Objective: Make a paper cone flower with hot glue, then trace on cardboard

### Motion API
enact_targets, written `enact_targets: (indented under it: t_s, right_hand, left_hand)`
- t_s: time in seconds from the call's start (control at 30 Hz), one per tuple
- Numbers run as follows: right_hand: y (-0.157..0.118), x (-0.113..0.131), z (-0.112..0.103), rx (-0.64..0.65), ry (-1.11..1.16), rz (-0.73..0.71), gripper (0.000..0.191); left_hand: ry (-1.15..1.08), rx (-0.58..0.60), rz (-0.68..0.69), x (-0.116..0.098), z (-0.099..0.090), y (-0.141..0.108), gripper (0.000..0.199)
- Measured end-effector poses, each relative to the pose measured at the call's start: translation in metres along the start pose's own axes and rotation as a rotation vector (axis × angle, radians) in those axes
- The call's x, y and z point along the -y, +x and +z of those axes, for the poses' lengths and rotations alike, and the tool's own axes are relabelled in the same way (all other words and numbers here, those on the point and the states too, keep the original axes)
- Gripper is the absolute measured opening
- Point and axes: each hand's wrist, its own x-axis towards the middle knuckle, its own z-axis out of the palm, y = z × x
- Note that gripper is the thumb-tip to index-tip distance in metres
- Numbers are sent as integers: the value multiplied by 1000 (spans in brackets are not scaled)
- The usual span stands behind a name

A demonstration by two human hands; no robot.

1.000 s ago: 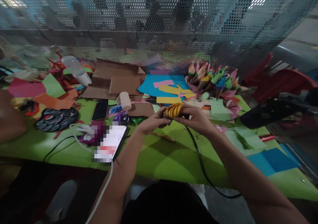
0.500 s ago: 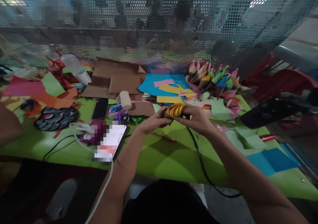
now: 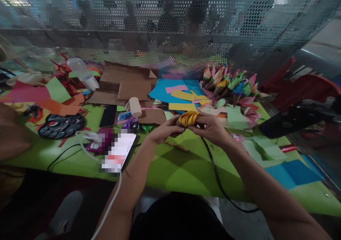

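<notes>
A bundle of folded yellow paper (image 3: 188, 119), its layers fanned in a curve, is held just above the green table (image 3: 170, 176). My left hand (image 3: 167, 130) pinches its left end, thumb in front. On its right end, my right hand (image 3: 210, 127) has its fingers bent round the paper. Below the hands a thin brown stick, perhaps a pencil or brush (image 3: 176, 146), lies on the table. Yellow paper strips (image 3: 182, 107) and blue sheets (image 3: 162, 91) lie just behind.
Brown card (image 3: 134, 91), a cream paper roll (image 3: 134, 107) and several paper cones (image 3: 234, 85) stand along the back. To the left are a dark phone (image 3: 108, 116), a lit phone (image 3: 119, 153) with a white cable, and another person's arm (image 3: 13, 133). A black cable (image 3: 215, 172) crosses the front edge.
Both hands keep their grip on the folded yellow paper, almost unmoved. The other person's arm at the left edge reaches slightly further into view.
</notes>
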Motion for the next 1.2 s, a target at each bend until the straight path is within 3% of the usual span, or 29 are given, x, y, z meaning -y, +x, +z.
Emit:
enact_targets:
  t_s: [0.27,0.5,0.73,1.2]
  right_hand:
    - [1,3,-5,30,26,26,16]
    - [0,0,-15,-40,46,55,16]
    - [1,-3,-10,-59,52,-17,14]
    - [2,1,-12,48,-26,-70,14]
  left_hand:
    - [-58,-10,-19,-1,0,0,58]
    - [-100,37,0,0,-7,0,56]
    - [-82,99,33,5,-13,2,57]
    - [-84,-22,27,4,-13,2,43]
